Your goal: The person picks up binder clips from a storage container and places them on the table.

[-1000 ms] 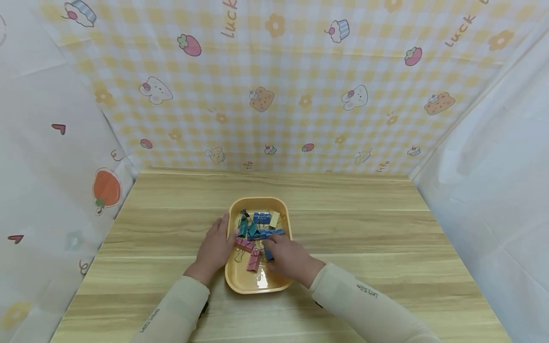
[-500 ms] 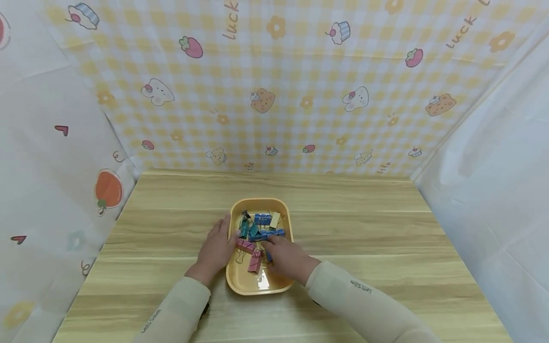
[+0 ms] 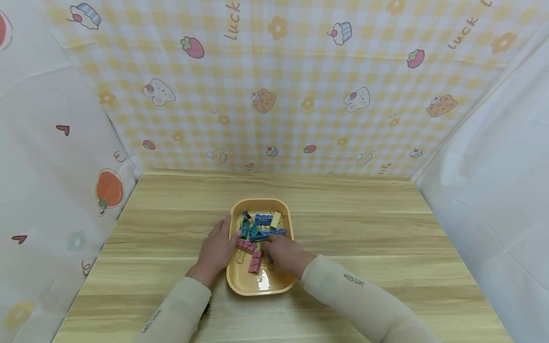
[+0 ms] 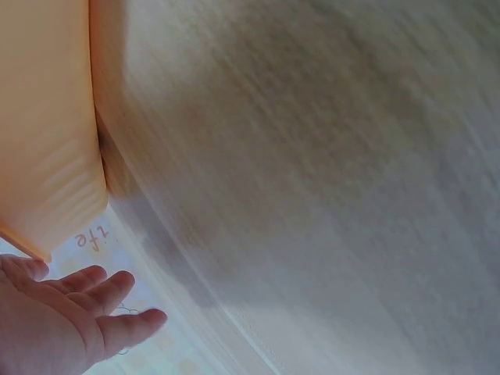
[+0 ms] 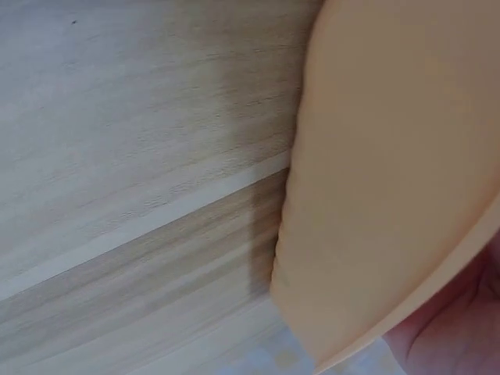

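A yellow tray [image 3: 242, 287] is carried by the wooden tabletop [image 3: 369, 228], set between its left and right edges and well apart from its far edge. Binder clips are heaped inside, mostly toward the tray's far half. Near the far edge a blue clip [image 3: 263, 219] is seen lying beside a yellow clip [image 3: 276, 219], which is tilted toward the far right corner. Toward the far left corner a small black clip [image 3: 247, 215] is placed close to two green clips [image 3: 244, 229]. Across the middle more blue clips [image 3: 274, 233] are bunched, and one cannot be clearly told from the next. Nearer the left edge two pink clips [image 3: 255, 262] are laid close together, one slanted, the other pointed toward the near edge. The left edge of the tray is touched by the left hand [image 3: 217, 247], whose fingers are stretched and spread along the outside. The right hand [image 3: 284, 255] is reached over the right edge, its fingers lowered among the clips; a blue piece is partly covered by it, and whether anything is gripped cannot be told, as the fingertips are hidden. Both forearms are covered by cream sleeves [image 3: 351, 293]. Beyond the tabletop's far edge a checked cloth [image 3: 300, 71] is hung.
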`<move>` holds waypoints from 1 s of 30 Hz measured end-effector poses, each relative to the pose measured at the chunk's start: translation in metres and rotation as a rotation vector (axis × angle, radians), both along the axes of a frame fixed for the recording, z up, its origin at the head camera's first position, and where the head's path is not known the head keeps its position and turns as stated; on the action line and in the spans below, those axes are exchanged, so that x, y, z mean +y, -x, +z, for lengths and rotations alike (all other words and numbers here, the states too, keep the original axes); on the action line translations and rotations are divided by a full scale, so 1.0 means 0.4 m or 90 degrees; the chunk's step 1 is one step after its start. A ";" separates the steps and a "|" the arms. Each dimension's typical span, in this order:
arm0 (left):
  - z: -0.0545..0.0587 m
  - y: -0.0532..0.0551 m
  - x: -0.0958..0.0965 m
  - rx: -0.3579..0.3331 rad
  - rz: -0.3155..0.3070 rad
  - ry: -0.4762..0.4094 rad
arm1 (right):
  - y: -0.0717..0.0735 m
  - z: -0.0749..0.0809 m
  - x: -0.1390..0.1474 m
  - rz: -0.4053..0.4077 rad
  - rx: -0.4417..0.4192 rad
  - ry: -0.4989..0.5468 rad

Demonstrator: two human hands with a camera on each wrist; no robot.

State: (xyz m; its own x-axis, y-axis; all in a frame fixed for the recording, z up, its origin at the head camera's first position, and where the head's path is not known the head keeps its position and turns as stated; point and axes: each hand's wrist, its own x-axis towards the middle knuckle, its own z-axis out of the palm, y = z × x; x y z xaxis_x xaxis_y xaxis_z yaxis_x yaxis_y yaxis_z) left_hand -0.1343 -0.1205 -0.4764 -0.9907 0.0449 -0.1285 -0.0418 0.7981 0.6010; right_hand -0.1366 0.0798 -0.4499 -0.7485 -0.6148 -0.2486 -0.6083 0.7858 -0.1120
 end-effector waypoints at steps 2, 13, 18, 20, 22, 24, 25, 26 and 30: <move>-0.001 0.000 0.001 0.003 0.000 0.005 | 0.002 0.000 -0.001 0.004 -0.004 -0.002; 0.001 -0.002 -0.001 -0.001 0.002 0.007 | 0.007 -0.004 0.000 0.010 0.011 -0.009; -0.001 0.000 -0.001 -0.002 0.005 0.004 | 0.007 0.008 0.001 0.015 0.024 -0.018; -0.002 0.001 -0.001 -0.004 0.005 0.003 | 0.005 0.014 0.002 0.013 0.024 -0.021; -0.003 0.002 -0.001 -0.004 0.004 0.005 | 0.003 0.020 0.003 0.008 0.021 -0.019; -0.003 0.002 0.000 -0.005 0.003 0.008 | 0.001 0.025 0.005 0.006 0.021 -0.016; -0.004 0.003 0.000 -0.006 0.003 0.009 | 0.001 0.028 0.006 0.001 0.017 -0.013; -0.004 0.003 0.000 -0.007 0.002 0.010 | -0.001 0.030 0.006 -0.002 0.014 -0.011; -0.001 0.003 0.001 -0.010 0.005 0.008 | -0.005 0.039 0.011 -0.013 0.007 0.008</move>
State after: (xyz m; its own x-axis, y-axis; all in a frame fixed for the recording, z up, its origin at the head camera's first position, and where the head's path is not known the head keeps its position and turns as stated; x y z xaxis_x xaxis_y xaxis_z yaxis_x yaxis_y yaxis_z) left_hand -0.1355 -0.1200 -0.4768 -0.9888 0.0360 -0.1448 -0.0571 0.8056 0.5897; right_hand -0.1347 0.0841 -0.4344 -0.7633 -0.6025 -0.2332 -0.5935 0.7965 -0.1153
